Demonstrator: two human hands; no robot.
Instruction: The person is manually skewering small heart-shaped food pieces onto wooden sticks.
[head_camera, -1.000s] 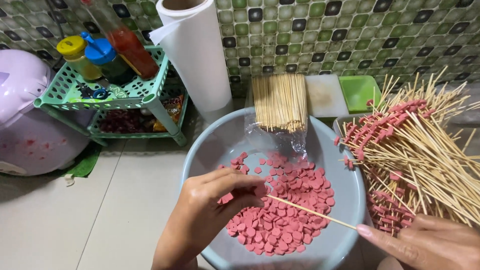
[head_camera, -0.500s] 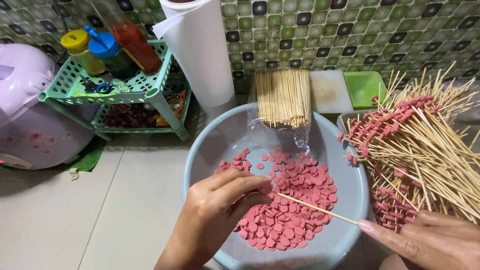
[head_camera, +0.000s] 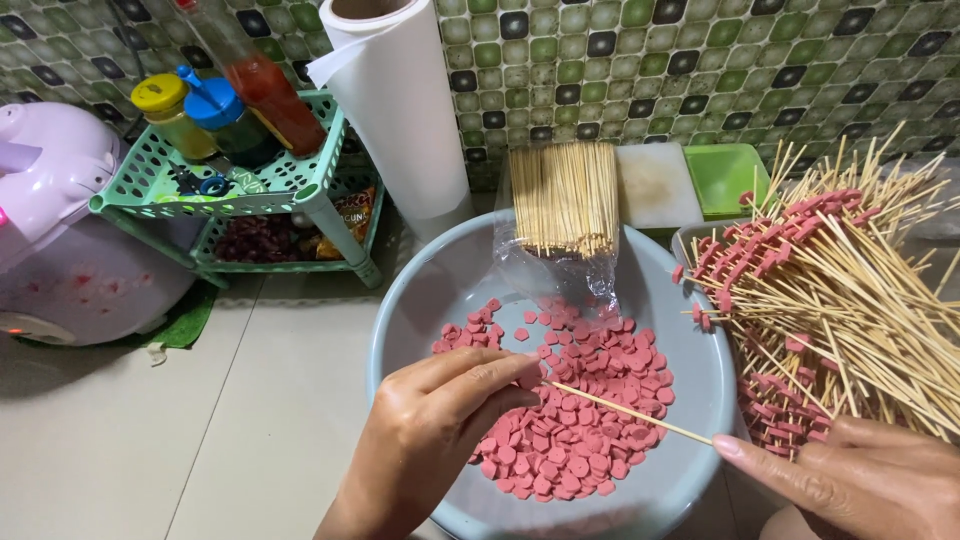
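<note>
A grey-blue round basin (head_camera: 420, 290) sits on the counter with several pink sausage slices (head_camera: 590, 400) heaped in it. My left hand (head_camera: 430, 430) hovers over the slices, pinching one slice (head_camera: 528, 378) at the tip of a thin bamboo skewer (head_camera: 630, 412). My right hand (head_camera: 860, 480) grips the other end of that skewer at the lower right. To the right lies a pile of loaded skewers (head_camera: 830, 300) with pink slices on them.
A bag of bare skewers (head_camera: 565, 200) rests on the basin's far rim. Behind stand a paper-towel roll (head_camera: 395, 100), a white block (head_camera: 655, 185) and a green box (head_camera: 730, 178). A green rack with bottles (head_camera: 240, 170) and a pale pink cooker (head_camera: 70, 230) stand left.
The camera view has shifted slightly. My left hand has closed its fingertips on a slice at the skewer's tip; the right hand keeps the skewer in place.
</note>
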